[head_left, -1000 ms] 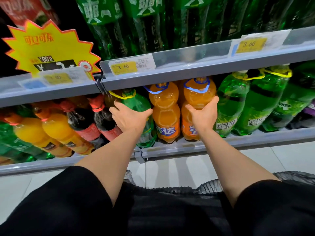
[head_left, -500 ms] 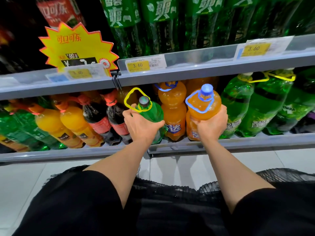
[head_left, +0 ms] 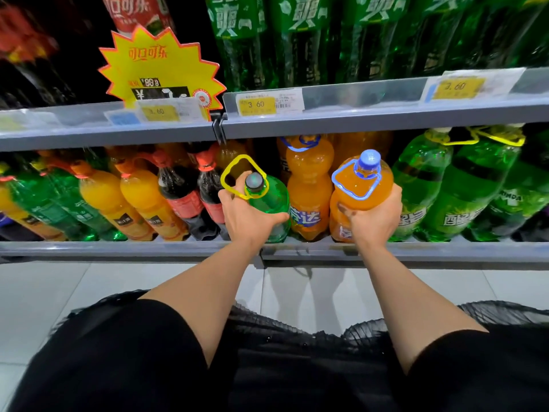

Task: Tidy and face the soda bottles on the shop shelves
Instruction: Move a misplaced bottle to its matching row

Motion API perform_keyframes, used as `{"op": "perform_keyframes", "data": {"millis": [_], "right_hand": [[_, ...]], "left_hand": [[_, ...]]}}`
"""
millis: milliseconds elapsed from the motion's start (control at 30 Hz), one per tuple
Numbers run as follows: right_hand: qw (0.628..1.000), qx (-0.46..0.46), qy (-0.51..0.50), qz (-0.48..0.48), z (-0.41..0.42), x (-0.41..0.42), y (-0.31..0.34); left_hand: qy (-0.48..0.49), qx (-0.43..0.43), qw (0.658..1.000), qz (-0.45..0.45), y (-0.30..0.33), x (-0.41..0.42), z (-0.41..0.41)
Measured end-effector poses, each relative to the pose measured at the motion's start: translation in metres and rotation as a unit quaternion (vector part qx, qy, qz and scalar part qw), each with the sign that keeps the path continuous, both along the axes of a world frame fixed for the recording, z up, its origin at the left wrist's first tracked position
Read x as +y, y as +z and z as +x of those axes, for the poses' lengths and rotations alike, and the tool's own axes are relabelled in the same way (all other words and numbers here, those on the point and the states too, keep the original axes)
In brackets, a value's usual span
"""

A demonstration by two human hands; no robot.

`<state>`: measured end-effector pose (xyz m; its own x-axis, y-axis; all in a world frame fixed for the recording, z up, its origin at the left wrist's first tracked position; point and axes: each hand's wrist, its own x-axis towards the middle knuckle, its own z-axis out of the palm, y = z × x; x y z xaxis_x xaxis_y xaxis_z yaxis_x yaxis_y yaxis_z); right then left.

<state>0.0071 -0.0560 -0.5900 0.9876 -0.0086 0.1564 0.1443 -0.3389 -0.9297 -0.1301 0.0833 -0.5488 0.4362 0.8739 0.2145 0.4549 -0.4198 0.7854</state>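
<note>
The left hand (head_left: 249, 217) grips a green bottle (head_left: 269, 200) around its shoulder, fingers curled behind it and the thumb across the front. The bottle tips toward the camera, so its dark cap (head_left: 254, 180) and yellow carry loop (head_left: 239, 175) show just above the knuckles. The right hand (head_left: 372, 217) wraps around an orange bottle (head_left: 361, 185), fingers on its right side and the thumb pressed to its lower left. This bottle also leans forward, with its blue cap (head_left: 369, 159) and blue loop above the fingers. Both bottles sit at the front of the lower shelf (head_left: 445, 251), bases near its lip.

Between the 2 hands stands another orange bottle (head_left: 309, 185), upright, its label facing out, touching or nearly touching the green bottle held on its left. Past the left hand's knuckles stand 2 cola bottles (head_left: 190, 197) with red caps, then yellow juice bottles (head_left: 104, 197). Beyond the right hand's fingers lean large green bottles (head_left: 472, 188). Above the fingers, the upper shelf edge (head_left: 356, 120) carries 3.60 price tags (head_left: 269, 102) and a yellow starburst sign (head_left: 160, 69).
</note>
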Motion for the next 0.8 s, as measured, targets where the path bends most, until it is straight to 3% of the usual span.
{"op": "perform_keyframes", "data": {"millis": [167, 300, 800], "right_hand": [[1.0, -0.013, 0.025, 0.008, 0.014, -0.001, 0.006], [0.999, -0.011, 0.041, 0.013, 0.025, -0.002, 0.006], [0.997, 0.025, 0.057, -0.038, 0.022, -0.003, 0.011]], "left_hand": [[-0.017, -0.019, 0.999, -0.028, -0.002, 0.008, 0.018], [-0.025, -0.093, 0.995, -0.025, 0.0, 0.014, 0.03], [-0.02, -0.065, 0.998, 0.011, 0.004, 0.006, 0.036]]}}
